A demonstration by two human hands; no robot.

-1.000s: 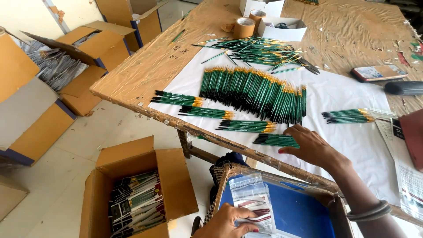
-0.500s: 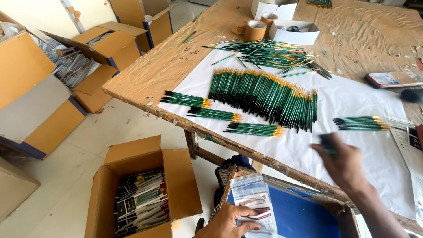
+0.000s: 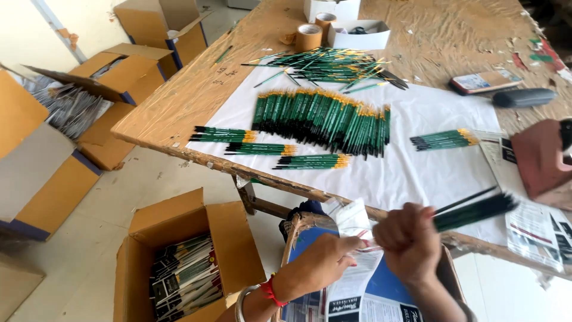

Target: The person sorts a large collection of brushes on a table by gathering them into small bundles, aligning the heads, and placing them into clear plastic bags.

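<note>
Covering worn wooden table (image 3: pixel 196 95), white sheet (image 3: pixel 429 119), cardboard boxes (image 3: pixel 179 238) on floor

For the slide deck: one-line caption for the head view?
Right hand holds a bundle of green brushes beside a clear packet pinched by the left hand.

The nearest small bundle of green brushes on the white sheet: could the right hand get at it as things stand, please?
Probably not at once: the right hand already grips a brush bundle. Otherwise nothing lies between it and the nearest bundle on the white sheet.
</note>
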